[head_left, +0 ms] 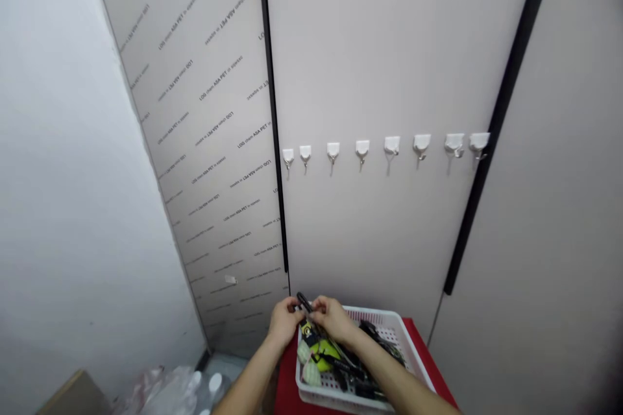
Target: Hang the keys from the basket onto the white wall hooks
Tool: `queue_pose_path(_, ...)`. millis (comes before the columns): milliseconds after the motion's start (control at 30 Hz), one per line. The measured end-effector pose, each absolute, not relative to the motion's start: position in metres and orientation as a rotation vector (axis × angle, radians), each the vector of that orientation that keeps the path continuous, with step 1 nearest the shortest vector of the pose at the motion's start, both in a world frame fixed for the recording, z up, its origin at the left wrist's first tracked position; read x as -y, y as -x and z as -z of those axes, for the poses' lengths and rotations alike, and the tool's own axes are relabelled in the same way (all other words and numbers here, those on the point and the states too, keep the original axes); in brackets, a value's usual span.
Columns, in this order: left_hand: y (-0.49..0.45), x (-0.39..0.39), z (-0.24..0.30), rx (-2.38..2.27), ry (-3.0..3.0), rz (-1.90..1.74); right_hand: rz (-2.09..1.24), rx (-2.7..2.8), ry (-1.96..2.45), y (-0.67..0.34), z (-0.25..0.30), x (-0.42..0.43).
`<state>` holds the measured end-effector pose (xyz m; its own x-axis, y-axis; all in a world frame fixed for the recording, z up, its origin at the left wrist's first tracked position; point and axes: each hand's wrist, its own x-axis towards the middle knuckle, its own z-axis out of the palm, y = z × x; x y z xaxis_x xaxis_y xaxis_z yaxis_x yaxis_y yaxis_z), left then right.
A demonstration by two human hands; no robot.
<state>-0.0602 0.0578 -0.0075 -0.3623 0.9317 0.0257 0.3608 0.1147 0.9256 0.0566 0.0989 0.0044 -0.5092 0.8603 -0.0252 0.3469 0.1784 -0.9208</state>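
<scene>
My left hand and my right hand meet above the near rim of a white perforated plastic basket. Both close around a black-handled tool, whose thin metal shaft seems to run down past my right hand into the basket. Inside lies a jumble of dark tools and cables with a yellow-green object and pale green mesh pieces. The basket's bottom is mostly hidden by these things and my forearms.
The basket stands on a red table against pale wall panels. A row of several white adhesive hooks runs across the wall above. Low at the left are a plastic bag with bottles and a cardboard edge.
</scene>
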Motion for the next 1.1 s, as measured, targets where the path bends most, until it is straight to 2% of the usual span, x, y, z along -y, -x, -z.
queue_pose_path(133, 0.059, -0.054, 0.001, -1.852, -1.285, -1.126, -1.505, 1.667, 0.965, -0.058, -0.031, -0.098)
queue_pose_path(267, 0.063, -0.045, -0.016, -1.91, -1.454, -0.988, -1.486, 1.577, 0.842, -0.064, -0.064, -0.094)
queue_pose_path(367, 0.066, -0.038, -0.042, -1.914, -1.53, -1.019, -1.417, 1.541, 0.808, -0.068, -0.09, -0.093)
queue_pose_path(533, 0.052, -0.047, -0.086, -1.375, -1.331, -1.376, -1.359, 1.517, 0.75, -0.061, -0.134, -0.095)
queue_pose_path(633, 0.039, -0.057, -0.099, -1.205, -1.222, -1.542, -1.351, 1.512, 0.696, -0.051, -0.158, -0.094)
queue_pose_path(867, 0.03, -0.049, -0.108, -0.832, -1.008, -1.396, -1.204, 1.525, 0.692, -0.036, -0.199, -0.098)
queue_pose_path(1100, 0.043, -0.032, -0.12, -0.708, -0.923, -1.395, -1.326, 1.461, 0.705, -0.022, -0.207, -0.112)
